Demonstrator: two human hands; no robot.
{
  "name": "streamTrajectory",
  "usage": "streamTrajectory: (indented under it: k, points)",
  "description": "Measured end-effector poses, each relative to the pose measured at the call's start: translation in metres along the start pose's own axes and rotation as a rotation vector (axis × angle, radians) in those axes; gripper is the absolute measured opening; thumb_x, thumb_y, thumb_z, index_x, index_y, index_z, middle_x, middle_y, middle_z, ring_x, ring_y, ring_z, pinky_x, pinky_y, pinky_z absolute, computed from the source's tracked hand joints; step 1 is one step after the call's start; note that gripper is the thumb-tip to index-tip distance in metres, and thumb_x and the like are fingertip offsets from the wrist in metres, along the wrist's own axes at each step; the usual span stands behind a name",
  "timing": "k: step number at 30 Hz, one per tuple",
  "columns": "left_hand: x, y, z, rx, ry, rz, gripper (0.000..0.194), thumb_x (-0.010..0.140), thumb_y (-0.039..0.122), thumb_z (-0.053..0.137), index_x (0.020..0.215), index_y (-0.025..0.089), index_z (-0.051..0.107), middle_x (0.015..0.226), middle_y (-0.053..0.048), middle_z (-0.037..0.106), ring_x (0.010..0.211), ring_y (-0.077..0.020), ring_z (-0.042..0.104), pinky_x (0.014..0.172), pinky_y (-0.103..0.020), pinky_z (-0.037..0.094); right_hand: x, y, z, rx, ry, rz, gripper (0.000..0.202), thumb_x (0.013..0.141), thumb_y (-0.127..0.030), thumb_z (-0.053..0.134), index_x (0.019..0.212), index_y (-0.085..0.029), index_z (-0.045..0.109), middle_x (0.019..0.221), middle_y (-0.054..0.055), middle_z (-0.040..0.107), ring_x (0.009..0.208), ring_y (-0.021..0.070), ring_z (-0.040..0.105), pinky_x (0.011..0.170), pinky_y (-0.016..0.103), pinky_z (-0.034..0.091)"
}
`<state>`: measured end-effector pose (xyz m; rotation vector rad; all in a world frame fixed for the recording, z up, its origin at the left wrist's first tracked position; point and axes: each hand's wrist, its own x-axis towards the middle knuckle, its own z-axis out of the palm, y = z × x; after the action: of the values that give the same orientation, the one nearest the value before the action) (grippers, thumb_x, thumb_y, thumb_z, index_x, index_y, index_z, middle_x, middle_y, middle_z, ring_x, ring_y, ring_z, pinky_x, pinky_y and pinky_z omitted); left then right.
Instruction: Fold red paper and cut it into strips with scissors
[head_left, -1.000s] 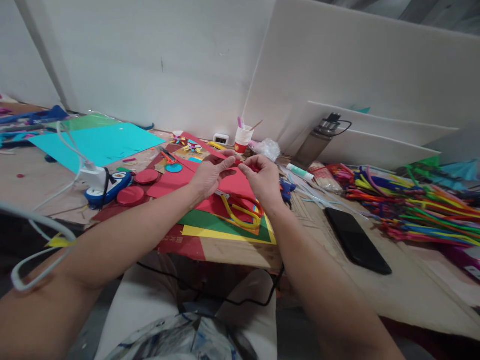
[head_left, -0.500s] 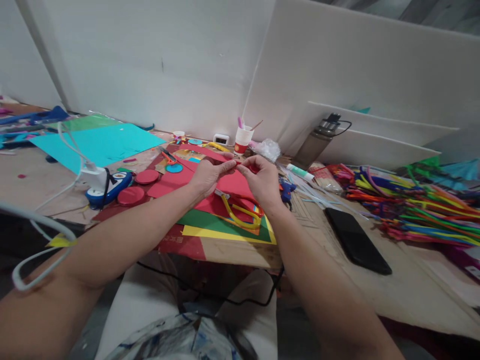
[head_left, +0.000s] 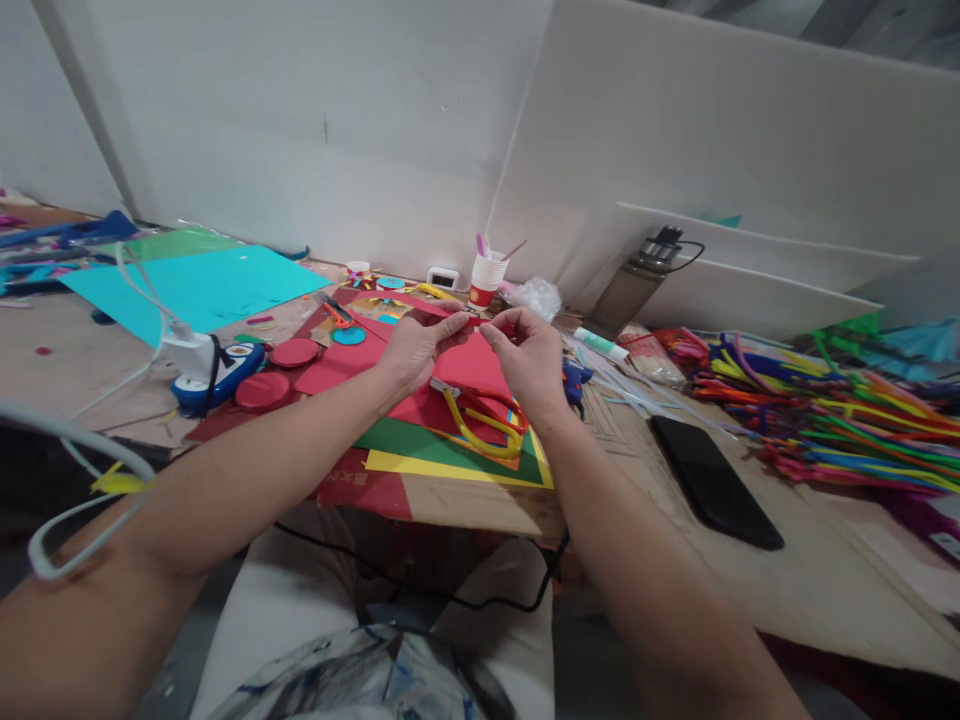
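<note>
Above the middle of the table, my left hand (head_left: 421,348) and my right hand (head_left: 527,358) face each other with thumbs and fingers pinched. Between their fingertips stretches a small piece of red paper (head_left: 475,322), mostly covered by the fingers; its full shape is hidden. Beneath the hands lie red paper sheets (head_left: 486,366) on top of green paper (head_left: 405,440) and yellow paper (head_left: 442,468). Yellow-handled scissors (head_left: 480,436) rest on this stack, just below my right hand.
To the left are red discs (head_left: 262,392), a blue power socket (head_left: 238,368) with white cables and a turquoise sheet (head_left: 217,290). A paper cup (head_left: 487,280) stands at the back. Rightward are a bottle (head_left: 631,285), a phone (head_left: 715,480) and many pipe cleaners (head_left: 840,410).
My fingertips have moved slightly apart, and more of the red paper shows between them. The right hand has shifted a little to the right. The things on the table have stayed put.
</note>
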<state>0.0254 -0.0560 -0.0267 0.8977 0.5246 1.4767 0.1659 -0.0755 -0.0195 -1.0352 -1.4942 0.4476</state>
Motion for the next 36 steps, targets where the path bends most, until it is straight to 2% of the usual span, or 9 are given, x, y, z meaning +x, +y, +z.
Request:
streamTrajectory:
  k: [4,10,19,29,32,36]
  points:
    - [-0.0023,-0.0002,0.0005,0.021,-0.063,0.001,0.02,0.063,0.015,0.081,0.078,0.015,0.068,0.072,-0.001,0.07,0.066,-0.011,0.066,0.069,-0.024,0.054,-0.0014,-0.0016,-0.0005,-0.027,-0.012,-0.027,0.013,0.076,-0.029,0.065,0.072,-0.019,0.058,0.066,-0.002,0.058,0.059,0.0119,0.049,0.058,0.027,0.041]
    - [-0.0015,-0.0007,-0.0001,0.045,-0.041,0.003,0.025,0.059,0.014,0.083,0.078,0.014,0.068,0.072,-0.001,0.069,0.067,-0.011,0.066,0.07,-0.025,0.054,-0.0021,-0.0019,0.0005,-0.027,-0.009,-0.021,0.013,0.075,-0.03,0.066,0.073,-0.019,0.058,0.068,-0.001,0.06,0.062,0.0126,0.051,0.06,0.027,0.042]
    - [0.0005,-0.0009,-0.001,0.038,0.021,0.033,0.02,0.063,0.015,0.081,0.077,0.015,0.067,0.07,-0.001,0.069,0.064,-0.0118,0.065,0.071,-0.028,0.055,-0.0022,-0.0033,0.0012,0.013,0.019,-0.018,0.016,0.076,-0.033,0.067,0.073,-0.02,0.057,0.067,-0.002,0.059,0.06,0.012,0.049,0.057,0.027,0.041]
    - [-0.0009,-0.0017,-0.0014,0.071,-0.059,0.014,0.023,0.06,0.015,0.082,0.079,0.015,0.068,0.074,-0.002,0.07,0.071,-0.0131,0.067,0.077,-0.029,0.054,-0.002,-0.0021,0.0008,0.016,0.029,-0.017,0.016,0.077,-0.03,0.066,0.071,-0.02,0.055,0.065,-0.003,0.056,0.059,0.0113,0.048,0.059,0.027,0.042]
    - [0.0,-0.0012,-0.0016,0.035,-0.047,0.026,0.022,0.061,0.015,0.082,0.078,0.014,0.068,0.071,-0.001,0.07,0.067,-0.012,0.066,0.073,-0.027,0.055,-0.0013,-0.0005,0.0019,0.03,0.032,-0.023,0.018,0.075,-0.03,0.069,0.079,-0.021,0.054,0.072,-0.002,0.058,0.063,0.0119,0.051,0.06,0.027,0.043]
    - [0.0009,0.0001,-0.0008,-0.019,-0.022,0.041,0.023,0.06,0.013,0.082,0.077,0.013,0.067,0.066,0.0,0.068,0.064,-0.011,0.065,0.069,-0.025,0.054,0.0003,0.0041,0.0039,0.108,0.009,0.011,0.036,0.071,-0.031,0.074,0.098,-0.022,0.052,0.083,0.0,0.063,0.072,0.0137,0.058,0.065,0.028,0.047]
